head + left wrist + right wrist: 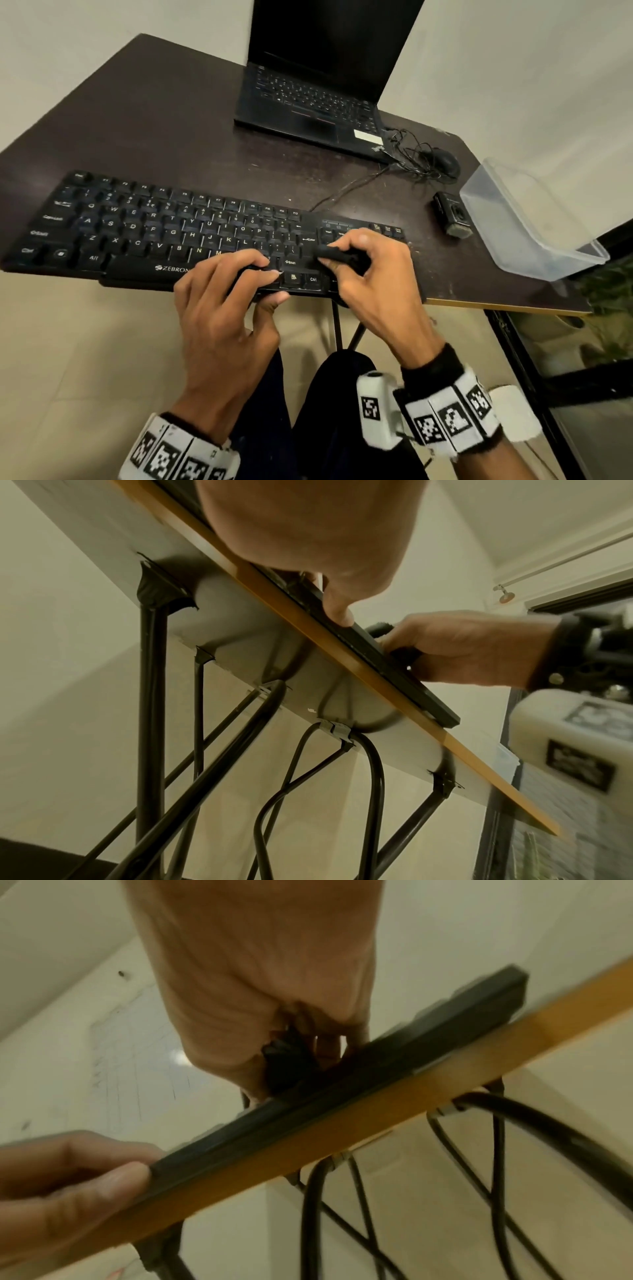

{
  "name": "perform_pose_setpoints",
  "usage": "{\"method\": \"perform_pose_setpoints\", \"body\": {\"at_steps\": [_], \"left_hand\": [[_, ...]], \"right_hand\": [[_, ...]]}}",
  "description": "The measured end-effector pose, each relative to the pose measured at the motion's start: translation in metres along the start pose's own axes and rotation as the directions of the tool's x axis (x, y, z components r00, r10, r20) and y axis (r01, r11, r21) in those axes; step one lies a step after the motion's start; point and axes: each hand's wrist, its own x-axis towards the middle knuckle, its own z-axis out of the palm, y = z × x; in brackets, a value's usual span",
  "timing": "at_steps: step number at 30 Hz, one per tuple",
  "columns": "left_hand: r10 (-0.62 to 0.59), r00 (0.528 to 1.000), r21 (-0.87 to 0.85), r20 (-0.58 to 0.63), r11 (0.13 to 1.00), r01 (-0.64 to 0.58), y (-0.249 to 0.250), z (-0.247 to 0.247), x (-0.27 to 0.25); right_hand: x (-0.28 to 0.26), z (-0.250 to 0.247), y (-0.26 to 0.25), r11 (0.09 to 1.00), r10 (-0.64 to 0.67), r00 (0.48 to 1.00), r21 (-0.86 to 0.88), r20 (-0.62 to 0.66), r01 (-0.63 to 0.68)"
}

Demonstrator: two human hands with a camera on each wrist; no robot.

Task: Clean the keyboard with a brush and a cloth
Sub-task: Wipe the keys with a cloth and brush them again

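A black keyboard [154, 222] lies along the front edge of the dark table [171, 120]. My left hand [270, 284] grips its front edge right of the space bar, fingers curled on the keys and thumb against the edge, as the left wrist view shows at the keyboard [394, 674]. My right hand [346, 257] holds a bunched black cloth [330, 255] on the keys near Enter. In the right wrist view the cloth [281, 1058] sits between my fingers and the keyboard [342, 1096]. A small black brush [454, 216] with grey bristles lies on the table to the right, untouched.
An open black laptop [308, 96] stands at the back, with a mouse [445, 161] and tangled cable beside it. A clear plastic container [527, 219] sits at the table's right edge. Black metal table legs [150, 723] run below.
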Motion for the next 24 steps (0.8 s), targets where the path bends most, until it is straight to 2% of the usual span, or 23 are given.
{"method": "perform_pose_setpoints", "body": {"at_steps": [2, 5, 11, 15, 18, 20, 24], "left_hand": [[0.011, 1.0, 0.011, 0.004, 1.0, -0.011, 0.001, 0.0, -0.001], [0.019, 1.0, 0.018, 0.001, 1.0, -0.019, 0.002, 0.004, -0.002], [0.006, 1.0, 0.008, -0.003, 1.0, -0.006, 0.003, 0.005, -0.002], [0.026, 0.999, -0.001, 0.03, 1.0, -0.026, 0.007, 0.007, -0.003], [0.032, 0.998, -0.014, 0.052, 0.999, -0.031, 0.014, 0.014, -0.007], [0.031, 0.998, -0.027, 0.048, 0.999, -0.029, 0.017, 0.017, -0.009], [0.032, 0.999, -0.029, 0.033, 0.999, -0.031, 0.016, 0.016, -0.007]], "right_hand": [[0.0, -0.016, 0.013, 0.994, 0.008, 0.999, -0.111, -0.047, -0.013], [-0.003, -0.043, 0.029, 0.968, 0.125, 0.986, -0.204, -0.112, -0.146], [0.001, 0.01, -0.003, 0.997, 0.014, 0.993, -0.068, -0.12, -0.023], [-0.005, -0.01, 0.016, 0.991, 0.048, 0.987, -0.115, -0.153, -0.066], [-0.004, -0.039, 0.034, 0.965, 0.15, 0.961, -0.177, -0.232, -0.193], [0.005, -0.041, 0.04, 0.955, 0.208, 0.943, -0.152, -0.26, -0.253], [0.02, -0.006, 0.025, 0.991, 0.131, 0.981, 0.002, -0.146, -0.132]]}}
